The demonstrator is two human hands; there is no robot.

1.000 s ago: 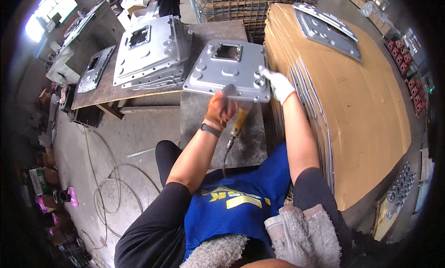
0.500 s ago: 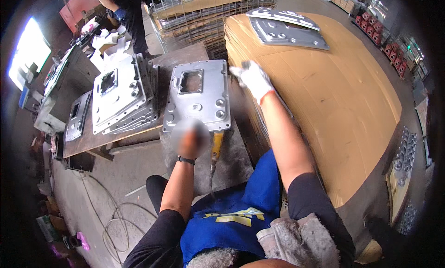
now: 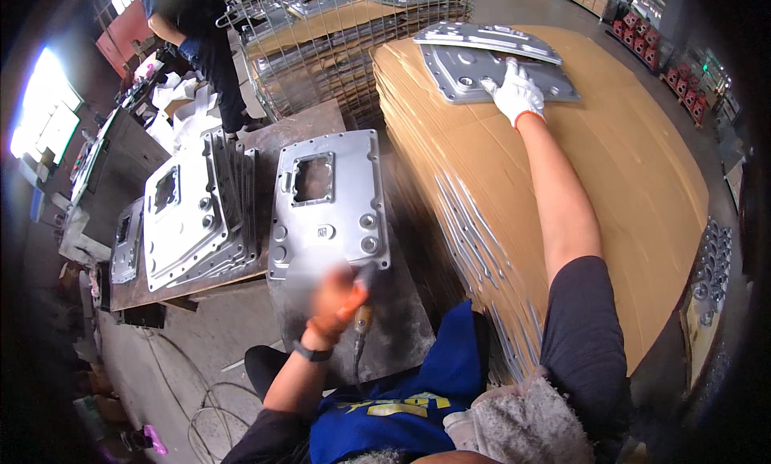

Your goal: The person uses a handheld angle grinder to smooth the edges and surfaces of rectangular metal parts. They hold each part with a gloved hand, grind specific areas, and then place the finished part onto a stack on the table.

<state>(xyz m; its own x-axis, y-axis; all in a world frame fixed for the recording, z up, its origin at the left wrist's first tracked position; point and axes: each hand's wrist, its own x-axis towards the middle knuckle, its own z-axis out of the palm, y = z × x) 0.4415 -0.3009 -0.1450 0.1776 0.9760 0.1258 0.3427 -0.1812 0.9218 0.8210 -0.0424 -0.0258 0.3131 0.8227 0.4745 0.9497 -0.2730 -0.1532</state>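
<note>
1 head-worn fisheye view; looks down and forward over grey plate (image 3: 341,211); apron (image 3: 345,440) nearer than plate, wire cage (image 3: 345,46) beyond plate.

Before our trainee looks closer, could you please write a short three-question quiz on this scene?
1. What does the white-gloved right hand overlap in this view?
2. True or false: the flanged metal cover nearest the orange-gloved left hand has a rectangular opening.
3. Which wrist bears the dark wristband: (a) right, (b) left, (c) neither?

Key: 1. A grey metal plate on top of the brown cardboard stack. 2. True. 3. b.
</note>
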